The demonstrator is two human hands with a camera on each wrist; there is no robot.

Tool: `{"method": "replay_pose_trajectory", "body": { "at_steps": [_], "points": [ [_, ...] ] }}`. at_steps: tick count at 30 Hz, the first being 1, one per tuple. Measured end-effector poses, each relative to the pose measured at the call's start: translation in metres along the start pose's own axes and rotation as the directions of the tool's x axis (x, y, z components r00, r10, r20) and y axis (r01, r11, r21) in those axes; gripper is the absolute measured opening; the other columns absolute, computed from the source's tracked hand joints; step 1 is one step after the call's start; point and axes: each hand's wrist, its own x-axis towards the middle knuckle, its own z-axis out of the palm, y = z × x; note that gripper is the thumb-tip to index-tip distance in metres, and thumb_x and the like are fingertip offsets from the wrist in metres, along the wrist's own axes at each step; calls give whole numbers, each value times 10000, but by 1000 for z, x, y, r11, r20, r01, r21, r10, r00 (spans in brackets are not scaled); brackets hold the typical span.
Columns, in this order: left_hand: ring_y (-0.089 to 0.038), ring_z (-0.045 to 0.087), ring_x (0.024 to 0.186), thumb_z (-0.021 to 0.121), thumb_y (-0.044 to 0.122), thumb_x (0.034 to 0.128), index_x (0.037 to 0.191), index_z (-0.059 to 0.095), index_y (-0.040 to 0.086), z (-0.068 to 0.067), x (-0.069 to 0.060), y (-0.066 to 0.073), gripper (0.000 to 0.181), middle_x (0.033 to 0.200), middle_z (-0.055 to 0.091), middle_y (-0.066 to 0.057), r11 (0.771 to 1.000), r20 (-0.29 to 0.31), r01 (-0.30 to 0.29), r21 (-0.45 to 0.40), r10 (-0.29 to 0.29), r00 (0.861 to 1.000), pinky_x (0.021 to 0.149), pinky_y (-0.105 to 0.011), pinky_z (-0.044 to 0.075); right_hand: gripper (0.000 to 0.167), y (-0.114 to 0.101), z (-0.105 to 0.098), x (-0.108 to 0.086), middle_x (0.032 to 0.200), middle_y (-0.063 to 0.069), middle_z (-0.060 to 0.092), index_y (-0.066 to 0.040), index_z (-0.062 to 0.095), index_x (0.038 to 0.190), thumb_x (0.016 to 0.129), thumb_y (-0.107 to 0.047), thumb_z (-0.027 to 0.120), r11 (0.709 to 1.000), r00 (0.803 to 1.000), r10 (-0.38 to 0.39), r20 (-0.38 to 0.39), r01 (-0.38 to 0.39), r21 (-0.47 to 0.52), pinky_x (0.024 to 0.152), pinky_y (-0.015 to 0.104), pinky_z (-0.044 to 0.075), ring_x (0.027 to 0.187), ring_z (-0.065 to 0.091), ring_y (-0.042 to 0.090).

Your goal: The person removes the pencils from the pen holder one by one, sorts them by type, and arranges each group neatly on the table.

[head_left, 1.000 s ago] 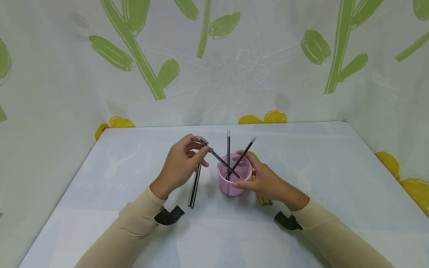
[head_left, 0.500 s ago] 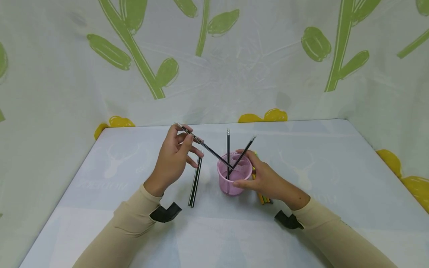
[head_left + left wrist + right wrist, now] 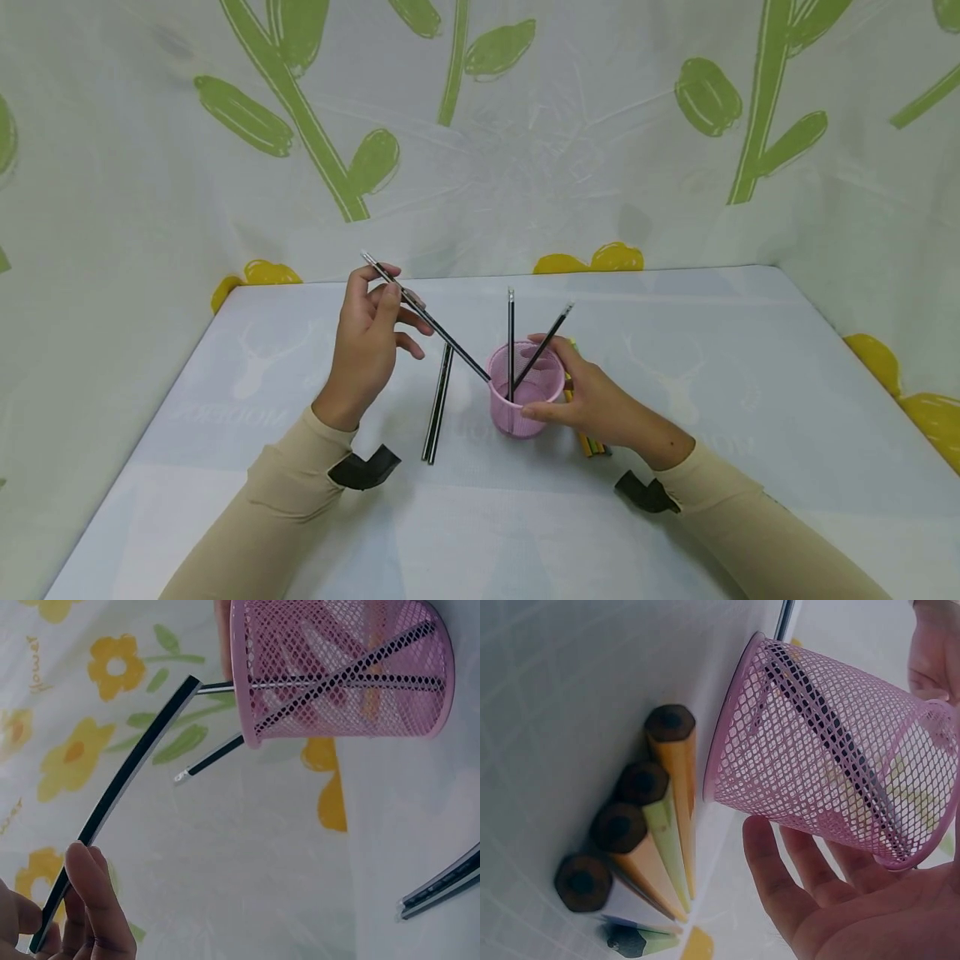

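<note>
My left hand (image 3: pixel 367 342) pinches a black pencil (image 3: pixel 438 325) near its eraser end, between thumb and fingers. That pencil slants down to the right, its lower end at the left rim of a pink mesh pencil cup (image 3: pixel 516 423); whether they touch I cannot tell. In the left wrist view the held pencil (image 3: pixel 124 776) lies outside the cup's mouth. My right hand (image 3: pixel 600 404) holds the cup from the right, thumb at the near side and fingers behind. Inside the cup stand an upright black pencil (image 3: pixel 512 321) and a leaning one (image 3: pixel 553 333), eraser ends up.
Two black pencils (image 3: pixel 435 421) lie side by side on the white tabletop (image 3: pixel 480 533), left of the cup. Several coloured pencils (image 3: pixel 622 826), partly hidden by my right hand in the head view, lie to the cup's right. A patterned curtain (image 3: pixel 570 167) hangs behind.
My left hand has moved left and away from me with the pencil. The pencil's lower end has shifted from over the cup's inside to its left rim. My right hand stays put.
</note>
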Motion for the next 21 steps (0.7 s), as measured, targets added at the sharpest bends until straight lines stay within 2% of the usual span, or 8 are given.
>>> {"method": "replay_pose_trajectory", "body": {
  "at_steps": [6,12,16,21],
  "points": [
    [-143,637,587,382,193,1092,1292,415,158,-2,2,-4,206,874,586,-54,999,2,33,14,-33,999,457,-250,508,891,0,0,0,1480,90,478,-187,277,1516,828,-305,830,1000,1000,18,1,-18,5,1065,541,461,1294,545,320],
    [-142,561,512,394,205,1090,1336,416,134,-3,5,-14,256,794,581,-32,993,29,88,81,-90,996,441,-239,455,892,1,0,0,1472,102,489,-187,274,1519,830,-313,827,1000,1000,14,3,-14,6,1069,547,455,1308,537,316],
    [-154,546,494,386,233,1093,1359,411,151,-4,7,-22,280,792,570,-48,985,61,119,125,-127,990,435,-250,447,889,1,-1,0,1467,105,491,-182,277,1519,831,-298,828,1000,1000,5,4,-5,14,1069,544,456,1309,537,318],
    [-169,547,502,372,213,1092,1381,421,162,-6,8,-30,297,836,560,-97,969,112,162,185,-185,976,443,-252,445,889,1,0,0,1459,103,498,-188,280,1517,828,-298,831,1000,1000,5,3,-5,20,1065,536,463,1297,547,317]
  ]
}}
